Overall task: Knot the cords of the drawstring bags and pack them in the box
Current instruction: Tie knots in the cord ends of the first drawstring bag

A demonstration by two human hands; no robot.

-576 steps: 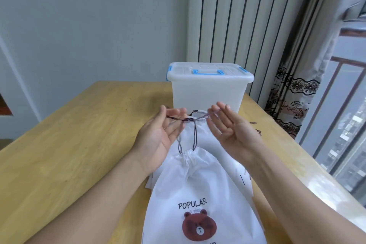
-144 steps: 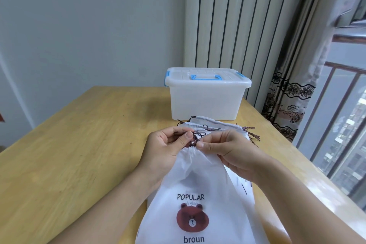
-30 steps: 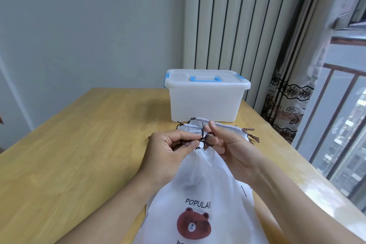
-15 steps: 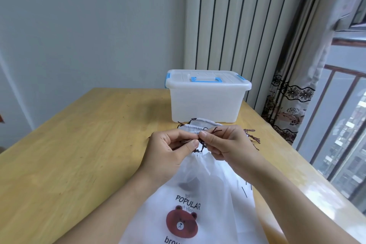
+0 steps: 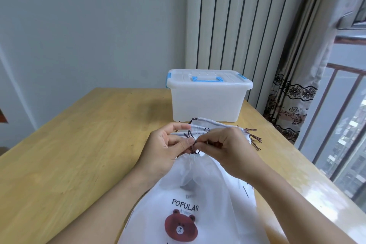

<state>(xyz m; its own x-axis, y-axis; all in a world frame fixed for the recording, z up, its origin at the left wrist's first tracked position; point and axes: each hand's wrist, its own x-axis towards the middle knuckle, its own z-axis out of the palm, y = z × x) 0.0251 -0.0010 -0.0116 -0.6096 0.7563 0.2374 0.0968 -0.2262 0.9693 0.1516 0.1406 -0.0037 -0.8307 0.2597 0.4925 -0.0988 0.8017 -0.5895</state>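
Both forearms reach forward from the bottom of the view and meet over the gathered neck of a white drawstring bag printed with a brown bear face (image 5: 190, 200). The left hand (image 5: 168, 152) comes in from the left with its palm turned inward; its thumb and forefinger pinch the dark brown cord (image 5: 193, 145) just above the cinched neck, and its other fingers curl loosely behind. The right hand (image 5: 227, 148) comes in from the right, knuckles up, its fingers curled and its fingertips pinching the same cord right against the left thumb. A small loop of the cord stands up between the two hands.

The bag lies flat on the light wooden table (image 5: 69, 154), its long axis running from the person toward the far edge, neck pointing away at the translucent white plastic storage box with blue latches and a blue handle (image 5: 208, 97). The print reads "POPULAR" in black capitals above the bear; a smaller line beneath it is too blurred to read.

More white drawstring bags (image 5: 213, 128) lie under and beyond the hands, their open hems toward the box, with frayed brown cord ends (image 5: 254, 138) spreading to the right. The box stands closed at the far side of the table, near those hems.
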